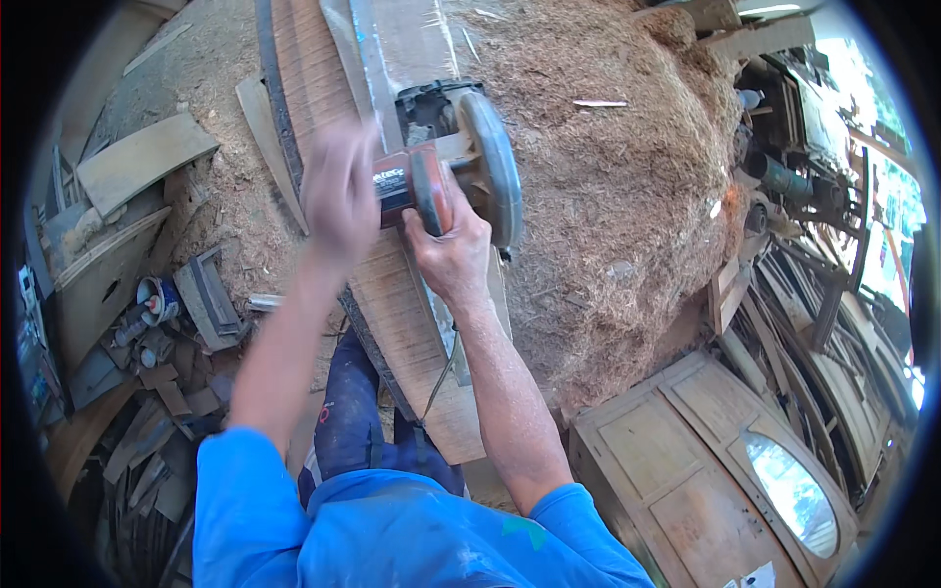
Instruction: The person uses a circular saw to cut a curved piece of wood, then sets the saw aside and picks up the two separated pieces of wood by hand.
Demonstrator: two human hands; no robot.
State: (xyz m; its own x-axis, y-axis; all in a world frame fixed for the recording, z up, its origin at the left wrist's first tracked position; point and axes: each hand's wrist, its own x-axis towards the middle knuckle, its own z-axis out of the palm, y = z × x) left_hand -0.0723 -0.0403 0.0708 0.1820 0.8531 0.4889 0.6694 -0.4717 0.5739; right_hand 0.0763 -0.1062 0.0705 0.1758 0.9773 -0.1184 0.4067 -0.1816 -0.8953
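A circular saw [495,167], with a grey round blade guard and a dark and reddish motor body, rests on a long wooden plank [382,294]. My right hand [451,245] is wrapped round the saw's rear handle. Just left of the motor body, my left hand [341,196] is smeared by motion, and its fingers cannot be made out. A narrower strip of board [387,54] lies lengthwise along the plank's top, running beneath the saw. Behind the saw, a thin dark cord [443,377] hangs down over the plank. The blade itself is hidden.
A large heap of sawdust [618,196] rises to the right of the plank. Wooden panelled doors [686,441] lie at the lower right. Scrap boards [147,162] and offcuts [147,451] crowd the left side, near a small open can [157,297].
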